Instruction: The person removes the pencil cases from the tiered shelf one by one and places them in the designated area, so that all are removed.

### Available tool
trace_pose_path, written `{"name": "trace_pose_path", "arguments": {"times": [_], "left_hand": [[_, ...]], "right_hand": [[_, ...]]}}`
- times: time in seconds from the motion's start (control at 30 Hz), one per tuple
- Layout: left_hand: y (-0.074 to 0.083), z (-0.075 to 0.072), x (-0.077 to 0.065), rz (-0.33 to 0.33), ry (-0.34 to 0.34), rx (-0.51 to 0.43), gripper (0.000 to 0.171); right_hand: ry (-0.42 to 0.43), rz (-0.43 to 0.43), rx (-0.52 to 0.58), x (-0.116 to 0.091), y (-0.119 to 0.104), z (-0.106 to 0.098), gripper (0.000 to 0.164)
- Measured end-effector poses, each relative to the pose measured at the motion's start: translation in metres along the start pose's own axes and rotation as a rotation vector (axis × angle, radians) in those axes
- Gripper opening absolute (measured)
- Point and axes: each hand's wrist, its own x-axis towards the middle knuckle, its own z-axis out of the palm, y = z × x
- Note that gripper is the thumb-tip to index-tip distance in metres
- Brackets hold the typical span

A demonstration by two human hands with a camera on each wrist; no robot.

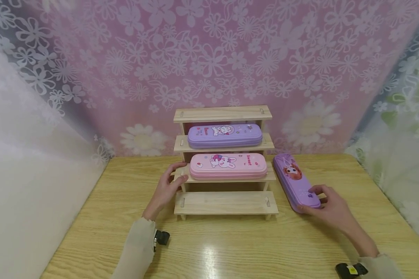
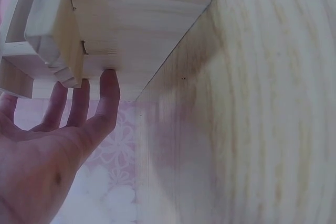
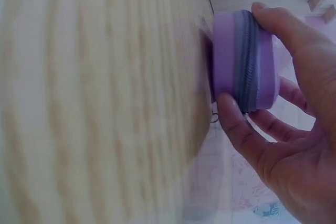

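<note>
A light wooden stepped rack [image 1: 227, 203] stands near the middle of the table. My left hand [image 1: 167, 188] holds the left end of its second step from the bottom, thumb in front. In the left wrist view, the fingers [image 2: 107, 98] touch the rack's side. A pink rabbit pencil case [image 1: 228, 166] lies on that step, and a purple rabbit pencil case [image 1: 225, 135] on the step above. Right of the rack, my right hand [image 1: 329, 207] grips the near end of another purple pencil case [image 1: 295, 180], printed with a red-haired figure. Its zipper [image 3: 247, 61] shows in the right wrist view.
The rack's top step [image 1: 222, 113] and bottom step bear no cases. Behind the wooden table [image 1: 209, 244] hangs a pink floral curtain [image 1: 209, 58]. Pale cloth [image 1: 31, 174] borders the left side, and patterned cloth [image 1: 405, 139] the right.
</note>
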Motion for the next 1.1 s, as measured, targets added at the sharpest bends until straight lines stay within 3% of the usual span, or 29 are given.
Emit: {"name": "trace_pose_path", "arguments": {"times": [0.33, 0.47, 0.63, 0.9, 1.1], "left_hand": [[0.001, 0.000, -0.001, -0.003, -0.006, -0.002, 0.042], [0.000, 0.000, 0.000, 0.016, -0.003, 0.004, 0.041], [0.002, 0.001, 0.000, 0.027, -0.004, 0.004, 0.041], [-0.001, 0.001, 0.002, 0.028, -0.005, -0.015, 0.041], [-0.004, 0.000, 0.003, 0.036, -0.004, -0.016, 0.041]], "right_hand": [[-0.067, -0.012, -0.019, 0.003, -0.007, -0.010, 0.056], [0.017, -0.058, -0.050, 0.006, -0.011, -0.020, 0.052], [0.117, -0.123, 0.005, 0.010, -0.023, -0.024, 0.047], [0.236, -0.336, 0.120, 0.023, -0.051, -0.016, 0.055], [0.260, -0.472, 0.157, 0.035, -0.072, -0.011, 0.064]]}}
